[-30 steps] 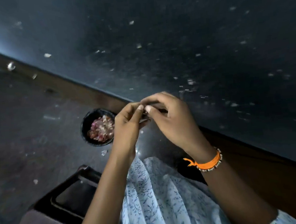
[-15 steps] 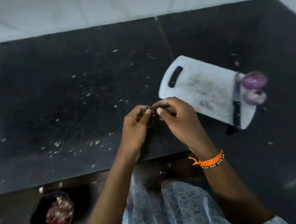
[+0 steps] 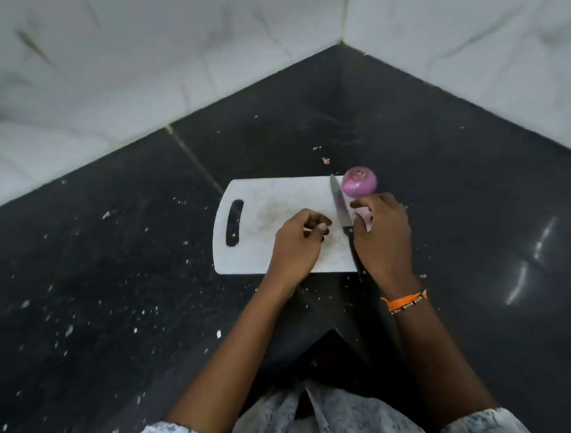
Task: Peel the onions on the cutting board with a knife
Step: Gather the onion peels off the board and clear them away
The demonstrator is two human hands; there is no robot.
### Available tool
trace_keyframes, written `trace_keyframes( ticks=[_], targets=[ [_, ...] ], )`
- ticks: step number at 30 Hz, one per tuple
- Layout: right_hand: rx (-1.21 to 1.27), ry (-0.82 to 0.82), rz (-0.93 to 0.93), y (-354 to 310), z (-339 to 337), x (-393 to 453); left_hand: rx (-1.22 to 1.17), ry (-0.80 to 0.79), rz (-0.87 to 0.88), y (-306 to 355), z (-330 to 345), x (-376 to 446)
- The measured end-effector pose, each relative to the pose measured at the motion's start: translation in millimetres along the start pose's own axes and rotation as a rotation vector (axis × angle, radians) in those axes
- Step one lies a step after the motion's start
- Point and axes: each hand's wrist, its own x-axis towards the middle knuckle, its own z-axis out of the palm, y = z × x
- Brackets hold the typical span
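A white cutting board (image 3: 263, 214) lies on the black counter. On its far right corner sits a purple onion (image 3: 358, 181). A knife (image 3: 340, 205) lies along the board's right side, blade pointing away, its dark handle beside my right wrist. My right hand (image 3: 382, 240) is just right of the knife, its fingers curled over a second, paler onion (image 3: 363, 216) that it mostly hides. Left of the knife, my left hand (image 3: 296, 246) hovers over the board with fingers curled and a pale sliver of peel (image 3: 308, 230) pinched at the thumb.
Peel scraps and crumbs speckle the black counter (image 3: 114, 296) around the board. White tiled walls (image 3: 132, 75) meet in a corner behind the board. The counter's front edge is near my body.
The view swung from the floor and the scrap bowl up to the counter. My hands parted and moved onto the board, the right one onto the near onion.
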Motion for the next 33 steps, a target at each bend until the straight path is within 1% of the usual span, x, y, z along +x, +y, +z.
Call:
trace_keyframes(
  ticks=[3,7,10,14,16,22,24,27,30,33],
  targets=[
    [-0.057,0.027,0.071,12,4,8,0.144,-0.025,0.123,9,9,34],
    [-0.044,-0.026,0.128,22,8,12,0.297,-0.067,0.260,18,27,73],
    [-0.057,-0.048,0.124,28,11,10,0.395,-0.147,0.338,20,39,92],
    [-0.053,-0.049,0.126,33,14,10,0.470,-0.238,0.352,18,49,107],
    [-0.042,-0.035,0.148,35,17,11,0.463,-0.261,0.366,15,52,113],
    [0.037,-0.024,0.192,40,21,14,0.438,-0.261,0.377,13,47,116],
    [0.069,-0.017,0.212,42,21,14,0.437,-0.225,0.366,11,48,113],
    [0.097,0.021,0.198,40,21,14,0.376,-0.107,0.278,5,39,102],
    [0.117,0.036,0.131,31,24,14,0.352,-0.020,0.230,-9,20,87],
    [0.129,-0.018,0.045,17,33,12,0.384,0.071,0.201,-27,1,67]
  ],
)
